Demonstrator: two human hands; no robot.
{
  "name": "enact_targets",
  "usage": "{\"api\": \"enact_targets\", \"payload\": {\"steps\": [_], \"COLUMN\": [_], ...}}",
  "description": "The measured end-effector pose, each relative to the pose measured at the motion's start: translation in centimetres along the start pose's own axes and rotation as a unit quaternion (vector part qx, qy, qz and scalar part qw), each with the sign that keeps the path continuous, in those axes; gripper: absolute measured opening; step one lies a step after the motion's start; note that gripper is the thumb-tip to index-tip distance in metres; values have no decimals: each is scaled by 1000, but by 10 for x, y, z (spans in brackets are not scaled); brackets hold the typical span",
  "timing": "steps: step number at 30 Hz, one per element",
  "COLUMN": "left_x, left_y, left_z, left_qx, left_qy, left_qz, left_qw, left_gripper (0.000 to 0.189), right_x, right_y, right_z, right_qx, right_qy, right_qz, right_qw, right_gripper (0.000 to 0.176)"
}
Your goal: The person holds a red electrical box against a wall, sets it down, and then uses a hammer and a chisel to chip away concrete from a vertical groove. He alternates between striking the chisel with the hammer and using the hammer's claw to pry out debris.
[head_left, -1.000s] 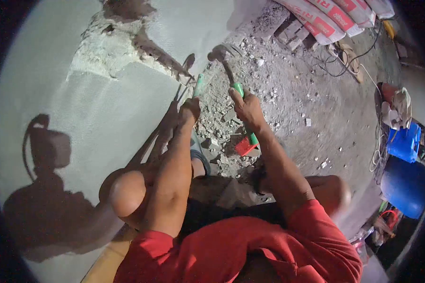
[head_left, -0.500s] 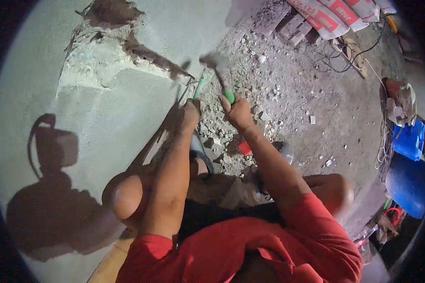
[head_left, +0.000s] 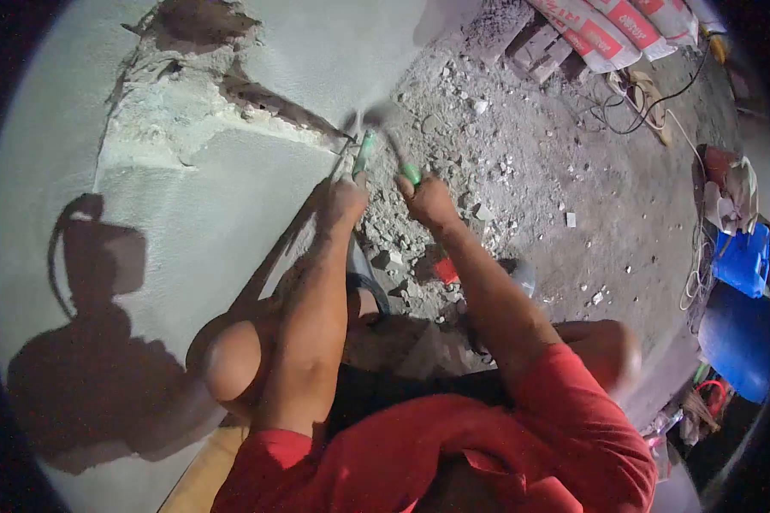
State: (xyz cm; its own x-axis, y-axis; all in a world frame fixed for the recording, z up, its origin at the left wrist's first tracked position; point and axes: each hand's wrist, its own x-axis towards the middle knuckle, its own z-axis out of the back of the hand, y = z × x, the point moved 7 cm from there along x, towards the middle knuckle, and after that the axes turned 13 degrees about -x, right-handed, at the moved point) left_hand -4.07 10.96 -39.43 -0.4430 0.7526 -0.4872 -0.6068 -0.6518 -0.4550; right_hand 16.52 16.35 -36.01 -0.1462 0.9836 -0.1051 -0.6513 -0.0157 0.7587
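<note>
Left hand closed around slim green chisel, tip at the rough chipped groove in smooth grey plaster wall. Right hand clenched on green-handled hammer; blurred steel head meets chisel top. 1 s ago the head sat higher, at 1 o'clock. Gritty rubble at 3 o'clock

Floor: grey rubble spread over the dust, densest near the wall base. Small red piece lies among the stones. Printed sacks stacked top right on wooden blocks. Black cable looped just beside them. Right edge: cloth bundle, blue container, blue drum, white cord.
</note>
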Motion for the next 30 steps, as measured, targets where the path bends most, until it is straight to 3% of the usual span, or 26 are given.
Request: {"api": "enact_targets", "payload": {"steps": [2, 4, 6, 7, 9, 10, 11, 12, 13, 16, 17, 18, 19, 20, 22, 25, 28, 30], "left_x": [21, 14, 25, 46, -6, -15, -19, -22, 7, -33, -22, -30, -64, -74, -103, -75, -32, -25], "left_y": [30, 28, 50, 69, -4, -12, -18, -23, 15, -7, 44, 96, 96, 79, 56, 28, 33, 42], "left_z": [-24, -27, -40, -66, 0, 8, 14, 18, -12, -13, -66, -135, -144, -123, -81, -34, -16, -22], "left_qx": [15, 8, -5, 72, -13, -12, 3, 16, -12, 23, 17, -8, -39, -82, -163, -202, -125, -176], "left_qy": [-8, -1, -2, 24, 69, 68, 57, 45, -34, 3, -10, -62, -70, -81, -129, -179, -168, -183], "left_qz": [-25, -5, 24, -61, 61, 60, 61, 60, 40, -24, -34, -121, -110, -80, -55, -58, -95, -74], "left_qw": [1000, 1000, 1000, 995, 996, 996, 997, 997, 999, 999, 999, 991, 991, 990, 977, 961, 973, 964], "left_gripper": [56, 54, 52, 52, 50, 50, 50, 50, 44, 38, 32, 31, 32, 33, 36, 42, 42, 41], "right_x": [12, 16, 22, 23, 18, 15, 10, 5, -3, -15, -19, -23, -33, -33, -34, -41, -42, -37], "right_y": [-25, -22, 11, 40, 43, 42, 29, -7, -21, -32, -37, -44, -59, -69, -73, -58, -31, -12], "right_z": [-27, -11, 30, 56, 49, 45, 23, -15, -26, -21, -13, -5, 3, 8, 17, 40, 48, 51], "right_qx": [-127, -139, -47, -25, 27, 77, 65, -50, -95, -112, -89, -94, -61, -24, 25, 93, 139, 165], "right_qy": [180, 170, 123, 83, 50, 17, 18, 91, 136, 190, 202, 201, 200, 192, 188, 178, 169, 153], "right_qz": [-61, -58, -88, -56, -52, -46, -23, -55, -54, -81, -106, -106, -177, -241, -248, -275, -266, -225], "right_qw": [974, 974, 987, 995, 997, 996, 997, 993, 985, 972, 969, 969, 962, 951, 950, 940, 939, 948], "right_gripper": [55, 60, 57, 55, 54, 53, 52, 52, 54, 59, 62, 62, 64, 65, 62, 53, 47, 45]}}
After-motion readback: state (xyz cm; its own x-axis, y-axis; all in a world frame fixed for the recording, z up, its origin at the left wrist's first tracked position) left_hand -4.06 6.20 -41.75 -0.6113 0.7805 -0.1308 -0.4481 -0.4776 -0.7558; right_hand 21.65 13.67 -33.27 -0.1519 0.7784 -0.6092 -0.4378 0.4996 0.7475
